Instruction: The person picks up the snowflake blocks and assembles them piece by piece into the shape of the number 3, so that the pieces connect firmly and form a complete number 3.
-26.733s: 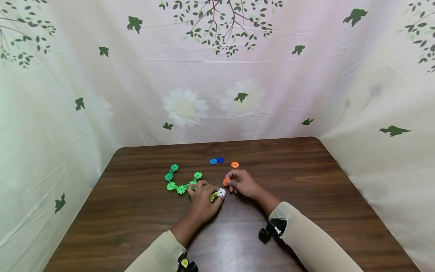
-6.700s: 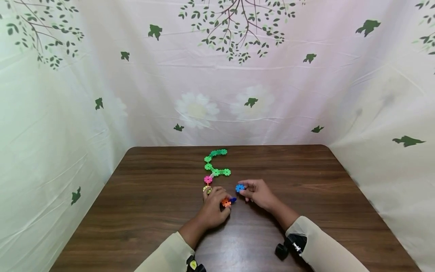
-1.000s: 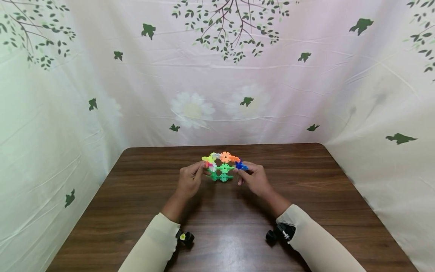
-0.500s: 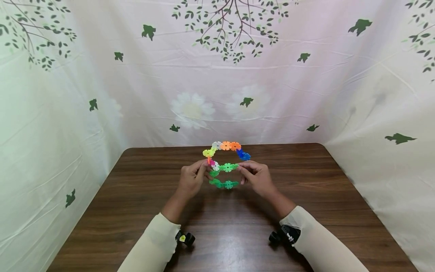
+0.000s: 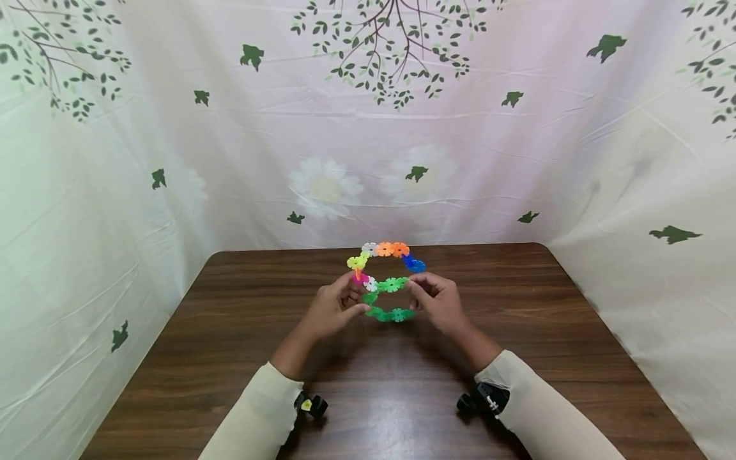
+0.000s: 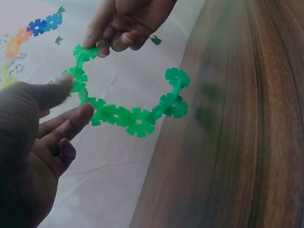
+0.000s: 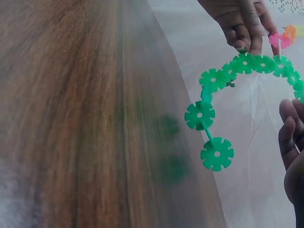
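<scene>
A chain of interlocking flower-shaped plastic discs hangs between both hands, raised over the table in the head view. Its green discs (image 5: 393, 285) form a curve that opens to the right. Above them, a pink disc (image 5: 361, 278), yellow disc (image 5: 356, 262), orange disc (image 5: 384, 249) and blue disc (image 5: 416, 266) arch to the right, white ones among them. My left hand (image 5: 329, 311) holds the chain's left side, its thumb lying lower along the green part. With thumb and fingertips, my right hand (image 5: 439, 305) pinches the upper green end. The lower green end (image 7: 217, 154) dangles free.
A dark wood-grain table (image 5: 230, 358) lies beneath the hands, its far edge close behind the chain. Pale printed curtains (image 5: 241, 191) surround the back and sides. A small black camera (image 5: 313, 406) is strapped at each sleeve cuff.
Over the last second the upper arch has risen and spread away from the green part. My right hand has shifted from the blue discs to the green end; my left thumb has moved lower.
</scene>
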`<act>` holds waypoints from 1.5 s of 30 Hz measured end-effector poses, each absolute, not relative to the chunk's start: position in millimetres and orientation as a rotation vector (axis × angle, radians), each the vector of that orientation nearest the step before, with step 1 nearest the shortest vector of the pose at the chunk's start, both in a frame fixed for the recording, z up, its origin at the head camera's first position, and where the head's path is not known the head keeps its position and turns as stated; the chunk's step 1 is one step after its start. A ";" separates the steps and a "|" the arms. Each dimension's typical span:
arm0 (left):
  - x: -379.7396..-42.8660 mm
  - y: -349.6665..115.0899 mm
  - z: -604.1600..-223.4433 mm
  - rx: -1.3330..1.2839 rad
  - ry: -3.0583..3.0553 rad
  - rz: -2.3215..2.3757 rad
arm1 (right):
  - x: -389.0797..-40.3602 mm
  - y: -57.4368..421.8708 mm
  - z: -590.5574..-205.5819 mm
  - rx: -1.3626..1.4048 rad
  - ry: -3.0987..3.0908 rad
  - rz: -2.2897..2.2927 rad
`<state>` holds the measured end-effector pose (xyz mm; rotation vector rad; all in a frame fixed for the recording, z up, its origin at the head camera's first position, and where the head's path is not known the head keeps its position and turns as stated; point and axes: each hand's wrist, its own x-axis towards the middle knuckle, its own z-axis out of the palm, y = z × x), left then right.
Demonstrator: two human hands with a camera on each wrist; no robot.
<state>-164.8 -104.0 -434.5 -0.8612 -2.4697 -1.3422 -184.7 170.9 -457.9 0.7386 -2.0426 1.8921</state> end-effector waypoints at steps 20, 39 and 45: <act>-163.9 -106.8 -434.2 -0.922 -2.690 -1.198 | -187.7 176.3 -468.3 0.994 -2.013 1.665; -164.0 -112.6 -445.3 -1.048 -2.677 -1.103 | -183.3 186.1 -467.9 1.024 -2.161 1.526; -172.2 -110.9 -460.7 -1.064 -2.573 -1.161 | -186.8 186.6 -476.4 0.913 -2.242 1.498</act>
